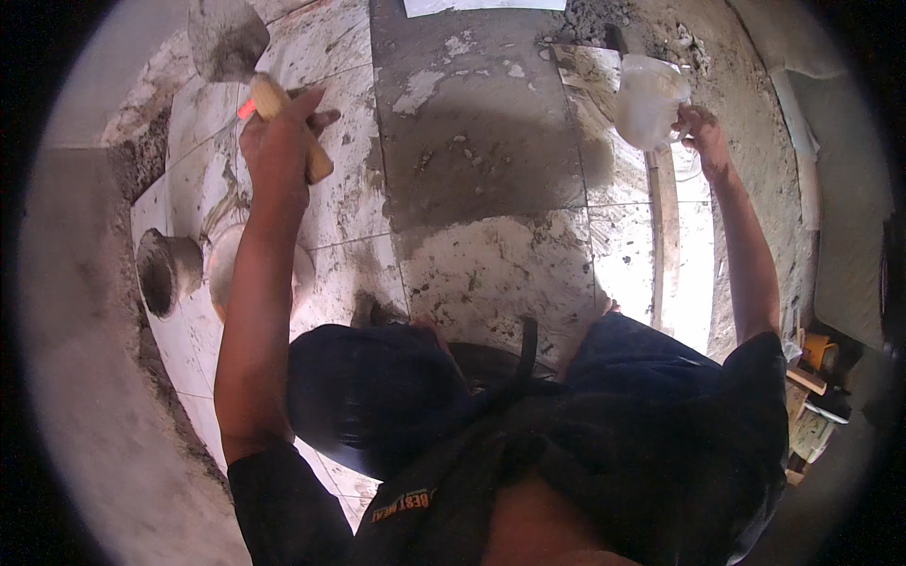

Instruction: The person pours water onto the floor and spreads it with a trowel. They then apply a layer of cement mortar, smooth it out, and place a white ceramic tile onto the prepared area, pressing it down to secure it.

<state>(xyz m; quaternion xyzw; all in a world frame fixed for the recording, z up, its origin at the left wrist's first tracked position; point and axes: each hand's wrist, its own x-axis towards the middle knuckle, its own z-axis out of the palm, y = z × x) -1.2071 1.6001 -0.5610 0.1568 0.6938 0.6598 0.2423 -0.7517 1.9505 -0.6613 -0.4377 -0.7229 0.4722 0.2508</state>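
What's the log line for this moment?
left hand: holding wooden piece | right hand: holding clear jug | floor: smeared white tiles, dark grey patch | grey container: left side

Left hand (274,146), closed around a wooden piece (319,162), thick, pale; a red item (247,108) just beside.
Grey vessel-like form (229,42), mortar-coated, near the wood's upper end; whether joined, unclear.
Right hand (706,141), gripping the side of a translucent jug (649,99), cloudy plastic.
Floor (500,259), white tiles, mud-spattered; at centre a wet grey patch (481,156).
Wooden strip (666,250), narrow, lying on the tiles below the jug.
Grey pot (170,274), rough, round-mouthed, at left.
Round pale item (223,264), partly hidden by the left forearm.
Yellow item (819,353), among wood pieces (806,380), far right.
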